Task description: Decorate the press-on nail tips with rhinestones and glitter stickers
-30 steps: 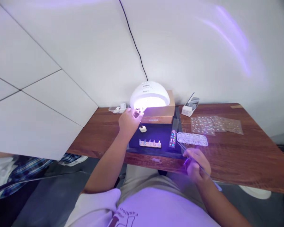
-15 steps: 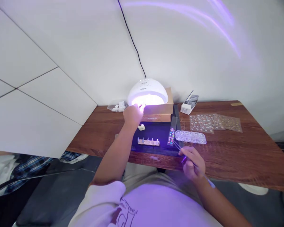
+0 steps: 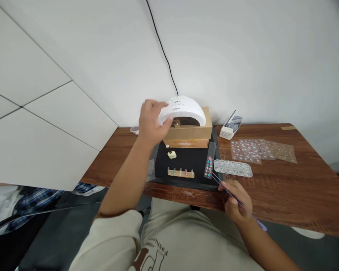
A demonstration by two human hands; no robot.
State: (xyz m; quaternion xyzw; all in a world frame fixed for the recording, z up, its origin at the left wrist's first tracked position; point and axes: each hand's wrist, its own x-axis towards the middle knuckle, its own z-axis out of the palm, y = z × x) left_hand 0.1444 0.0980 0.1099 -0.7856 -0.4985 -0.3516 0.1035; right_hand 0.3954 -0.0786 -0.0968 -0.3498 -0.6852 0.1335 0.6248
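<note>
My left hand (image 3: 151,122) is raised at the left side of a white nail lamp (image 3: 186,107), its thumb and forefinger apart, with nothing seen between them. No light shows in the lamp's opening. My right hand (image 3: 239,201) grips purple-handled tweezers (image 3: 228,192). Their thin tips are at the lower end of a clear strip of coloured gems (image 3: 209,167). Left of that strip, a small rack of nail tips (image 3: 180,173) stands on a black mat (image 3: 197,154). A small cream bottle (image 3: 171,154) with a dark neck sits behind the rack.
The lamp rests on stacked cardboard boxes (image 3: 186,143). Right of the mat lie a clear compartment case (image 3: 233,168) and several sticker sheets (image 3: 248,149). A small open white box (image 3: 227,132) stands behind them. A black cable (image 3: 166,60) runs up the wall.
The lamp's bright light has gone out. My left hand has moved from the lamp's opening up beside its top. My right hand still holds the tweezers by the gem strip.
</note>
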